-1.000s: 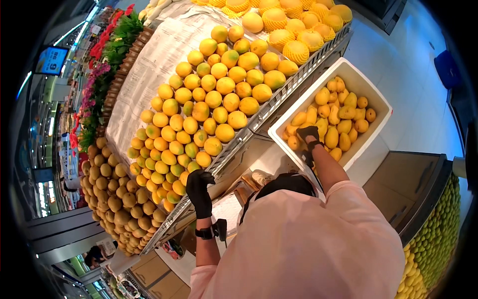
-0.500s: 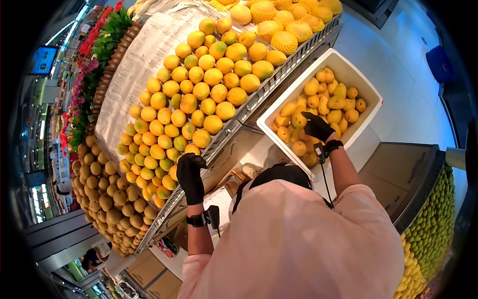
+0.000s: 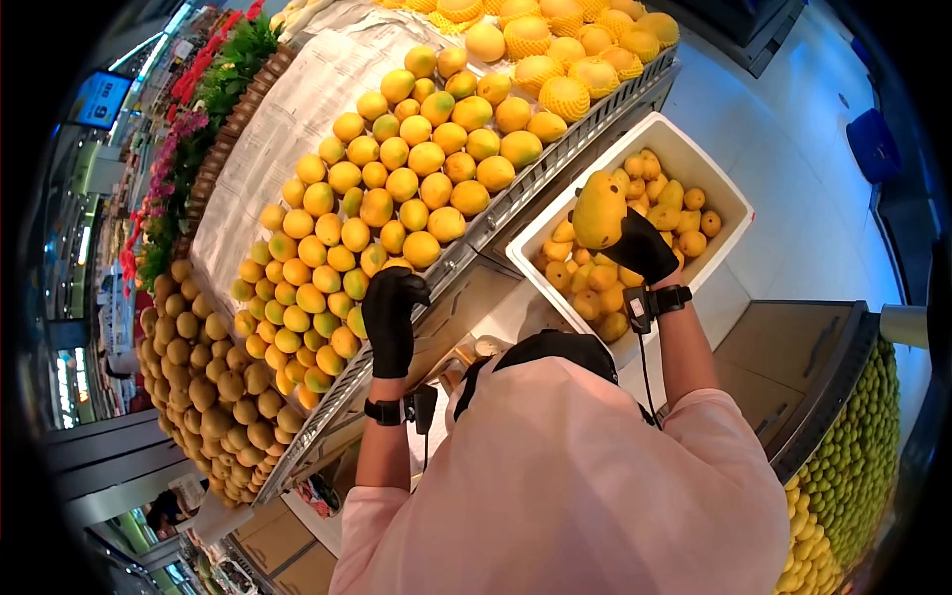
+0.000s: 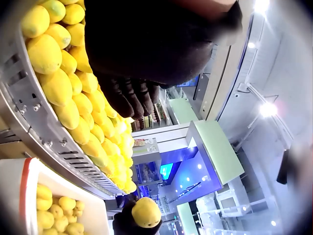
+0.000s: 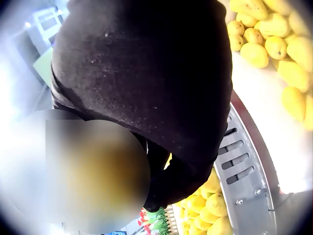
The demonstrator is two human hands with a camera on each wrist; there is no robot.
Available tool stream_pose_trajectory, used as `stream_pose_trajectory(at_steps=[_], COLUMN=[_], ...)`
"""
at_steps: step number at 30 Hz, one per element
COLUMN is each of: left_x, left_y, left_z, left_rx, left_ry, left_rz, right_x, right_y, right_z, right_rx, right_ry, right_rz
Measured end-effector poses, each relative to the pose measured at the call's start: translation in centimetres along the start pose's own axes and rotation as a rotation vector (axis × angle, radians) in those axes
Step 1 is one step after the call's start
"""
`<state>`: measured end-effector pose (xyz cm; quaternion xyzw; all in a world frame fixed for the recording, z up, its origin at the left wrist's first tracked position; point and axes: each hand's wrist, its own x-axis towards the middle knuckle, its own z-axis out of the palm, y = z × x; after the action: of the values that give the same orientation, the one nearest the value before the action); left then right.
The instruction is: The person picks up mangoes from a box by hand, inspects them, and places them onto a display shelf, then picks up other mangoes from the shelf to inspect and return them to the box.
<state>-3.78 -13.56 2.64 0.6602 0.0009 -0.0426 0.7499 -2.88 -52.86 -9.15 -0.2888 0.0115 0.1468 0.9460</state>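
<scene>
A yellow mango (image 3: 599, 208) is gripped in the black-gloved right hand (image 3: 643, 248), raised above the white foam box (image 3: 732, 230) of mangoes. The left wrist view also shows this mango (image 4: 146, 212), with dark fingers around it. In the right wrist view the glove (image 5: 146, 73) fills much of the frame and part of it is blurred. The left hand (image 3: 391, 322), gloved in black, hangs by the front edge of the display with its fingers loosely bent and no fruit visible in them. Rows of mangoes (image 3: 426, 159) lie beside it.
A slotted metal rail (image 3: 555, 159) borders the display, between the rows and the box. Net-wrapped fruit (image 3: 565, 96) lies at the top, brown round fruit (image 3: 203, 392) at the lower left. A dark-edged stand (image 3: 793, 362) holding green fruit is at the right.
The right hand has come up from among the mangoes in the box with one mango in its grip. The left hand stays beside the rail, and the head view has shifted somewhat.
</scene>
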Motion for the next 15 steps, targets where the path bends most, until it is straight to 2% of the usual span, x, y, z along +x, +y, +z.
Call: stream_pose_trajectory(at_steps=[4,8,10,12,13,14,15], left_x=[0.6,1.1,1.0,1.4,1.1,1.3,1.3], left_y=[0.6,0.9,1.3,0.0,1.0,-0.3,-0.7], left_z=[2.2,4.5,5.8,6.3,7.1,7.1,7.3], left_rx=[-0.031,0.047,0.273,0.549,0.595,0.652,0.677], left_ry=[-0.079,-0.16,-0.216,-0.197,-0.164,-0.145,-0.118], left_rz=[0.001,-0.049,-0.017,0.127,-0.019,0.146,0.174], right_x=[-0.5,0.3,1.3,1.9,2.7,3.0,3.5], right_y=[-0.8,-1.3,-0.8,-0.3,0.5,1.0,1.6], right_z=[3.8,7.7,9.3,11.4,11.7,12.0,12.2], right_rx=[-0.107,-0.479,-0.554,-0.612,-0.619,-0.668,-0.722], right_ry=[-0.117,-0.132,-0.13,-0.089,-0.058,-0.031,-0.015], right_rz=[-0.009,-0.05,-0.037,-0.009,-0.021,-0.017,-0.046])
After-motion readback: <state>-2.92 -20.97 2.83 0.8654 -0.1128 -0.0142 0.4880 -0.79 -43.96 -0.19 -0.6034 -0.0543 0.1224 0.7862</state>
